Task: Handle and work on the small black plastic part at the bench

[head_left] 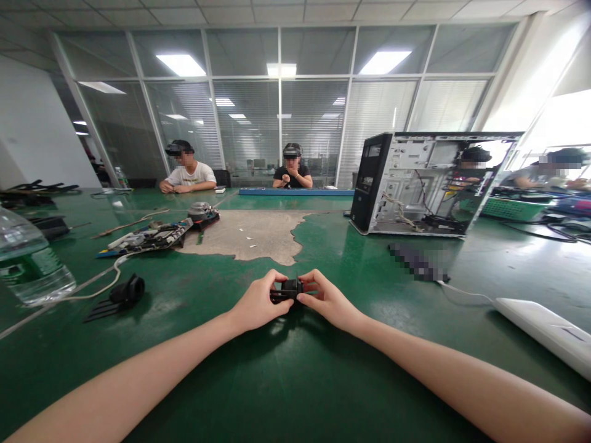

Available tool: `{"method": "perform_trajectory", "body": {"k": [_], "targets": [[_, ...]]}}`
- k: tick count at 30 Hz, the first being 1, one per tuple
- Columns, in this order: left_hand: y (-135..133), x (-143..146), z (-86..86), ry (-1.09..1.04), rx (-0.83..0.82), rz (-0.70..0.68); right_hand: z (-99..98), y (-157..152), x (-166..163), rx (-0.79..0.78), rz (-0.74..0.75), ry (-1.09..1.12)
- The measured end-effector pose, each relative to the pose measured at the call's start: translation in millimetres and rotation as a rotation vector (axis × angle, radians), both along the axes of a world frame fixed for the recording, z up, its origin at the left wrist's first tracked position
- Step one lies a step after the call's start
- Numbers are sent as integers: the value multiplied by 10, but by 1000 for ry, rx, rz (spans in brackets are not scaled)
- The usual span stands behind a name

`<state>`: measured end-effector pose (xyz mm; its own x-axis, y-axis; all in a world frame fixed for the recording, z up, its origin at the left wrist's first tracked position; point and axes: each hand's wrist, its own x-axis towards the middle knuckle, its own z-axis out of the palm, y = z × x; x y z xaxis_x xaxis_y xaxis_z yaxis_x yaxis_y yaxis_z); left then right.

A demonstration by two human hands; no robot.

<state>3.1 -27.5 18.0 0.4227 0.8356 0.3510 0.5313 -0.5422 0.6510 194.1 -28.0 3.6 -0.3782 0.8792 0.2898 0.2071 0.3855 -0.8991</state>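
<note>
Both my hands grip a small black part (290, 288) with a thin upright plate, just above the green table (277, 394); its exact kind I cannot make out. My left hand (259, 303) is closed on its left side, thumb below and fingers on top. On the other side my right hand (329, 301) pinches it between thumb and fingertips. To the left lies a black piece with a round ring and flat slats (122, 294). Straight ahead of my hands, a bare patch (272, 237) shows where the green covering is torn.
An open computer case (415, 178) stands at the back right. A pixelated dark object (418, 261) connects by cable to a white box (549, 332). At left are a water bottle (32, 264) and a circuit board (148, 237). Several people sit around the table, one opposite (292, 175).
</note>
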Motion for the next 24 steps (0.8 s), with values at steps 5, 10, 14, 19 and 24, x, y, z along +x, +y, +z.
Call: {"method": "perform_trajectory", "body": {"k": [5, 10, 14, 19, 24], "targets": [[-1, -2, -1, 29, 12, 3, 23, -24, -9, 7, 32, 41], [-2, -16, -15, 38, 26, -3, 39, -19, -24, -26, 27, 81], [-6, -30, -2, 50, 36, -18, 34, -6, -30, -24, -49, 35], [-10, -64, 74, 72, 10, -95, 20, -4, -1, -14, 1, 6], [3, -80, 83, 69, 7, -112, 31, -19, 7, 1, 42, 54]]}}
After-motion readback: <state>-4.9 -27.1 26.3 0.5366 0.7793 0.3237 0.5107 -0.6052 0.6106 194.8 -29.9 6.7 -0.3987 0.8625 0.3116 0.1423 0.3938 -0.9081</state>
